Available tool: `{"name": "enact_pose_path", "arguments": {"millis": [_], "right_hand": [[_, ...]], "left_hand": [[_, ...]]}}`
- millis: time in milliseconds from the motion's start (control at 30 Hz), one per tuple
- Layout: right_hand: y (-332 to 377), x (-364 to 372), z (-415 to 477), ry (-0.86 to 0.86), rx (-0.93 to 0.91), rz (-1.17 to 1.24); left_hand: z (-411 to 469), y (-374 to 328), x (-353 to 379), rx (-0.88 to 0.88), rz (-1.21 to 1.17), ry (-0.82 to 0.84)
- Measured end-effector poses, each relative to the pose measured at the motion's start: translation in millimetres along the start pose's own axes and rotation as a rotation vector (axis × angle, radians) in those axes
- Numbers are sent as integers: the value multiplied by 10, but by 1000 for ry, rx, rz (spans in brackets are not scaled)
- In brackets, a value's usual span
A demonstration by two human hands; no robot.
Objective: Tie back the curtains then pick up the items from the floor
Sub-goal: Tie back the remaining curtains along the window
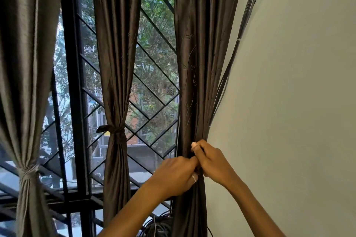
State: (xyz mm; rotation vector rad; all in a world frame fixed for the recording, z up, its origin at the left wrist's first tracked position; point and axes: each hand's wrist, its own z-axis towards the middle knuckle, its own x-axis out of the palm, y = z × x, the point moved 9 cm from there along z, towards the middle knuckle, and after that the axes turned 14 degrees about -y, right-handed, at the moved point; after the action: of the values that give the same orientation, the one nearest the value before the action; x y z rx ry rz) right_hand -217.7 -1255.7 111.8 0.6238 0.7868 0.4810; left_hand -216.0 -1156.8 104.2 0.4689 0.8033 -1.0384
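Both hands, the left hand [178, 174] and right hand [211, 161], pinch the gathered waist of the right curtain [194, 63], a glossy dark-brown pleated drape beside the pale wall [289, 102]. The middle curtain [117, 44] and left curtain [25, 63] hang knotted before the diamond-barred window grille [154, 92]; black cables [231, 59] slant alongside.
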Motion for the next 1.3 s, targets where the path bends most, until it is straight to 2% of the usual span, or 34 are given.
{"name": "enact_pose_path", "arguments": {"millis": [200, 333, 400, 467, 533, 600, 700, 833, 1100, 1200, 1300], "right_hand": [[3, -30, -167, -9, -28, 174], [-78, -9, -339, 27, -64, 241], [-83, 31, -421, 67, -118, 149], [-57, 73, -497, 85, -200, -102], [9, 47, -533, -14, -324, -310], [88, 9, -561, -159, -459, -410], [112, 5, -592, -284, -599, -468], [98, 57, -613, -249, -670, -470], [-14, 23, -355, -135, -470, -347], [-77, 13, -271, -142, -434, -293], [-196, -27, -220, -164, -379, -217]], "left_hand": [[172, 264, 134, -272, -339, 269], [245, 396, 153, -404, -306, 382], [279, 400, 132, -455, -328, 424], [306, 400, 105, -500, -338, 460], [324, 388, 102, -539, -364, 492], [336, 376, 118, -560, -383, 507], [337, 386, 132, -590, -384, 502], [293, 434, 116, -645, -404, 479], [208, 530, 138, -689, -502, 371], [189, 608, 179, -678, -472, 263], [108, 638, 157, -663, -491, 88]]}}
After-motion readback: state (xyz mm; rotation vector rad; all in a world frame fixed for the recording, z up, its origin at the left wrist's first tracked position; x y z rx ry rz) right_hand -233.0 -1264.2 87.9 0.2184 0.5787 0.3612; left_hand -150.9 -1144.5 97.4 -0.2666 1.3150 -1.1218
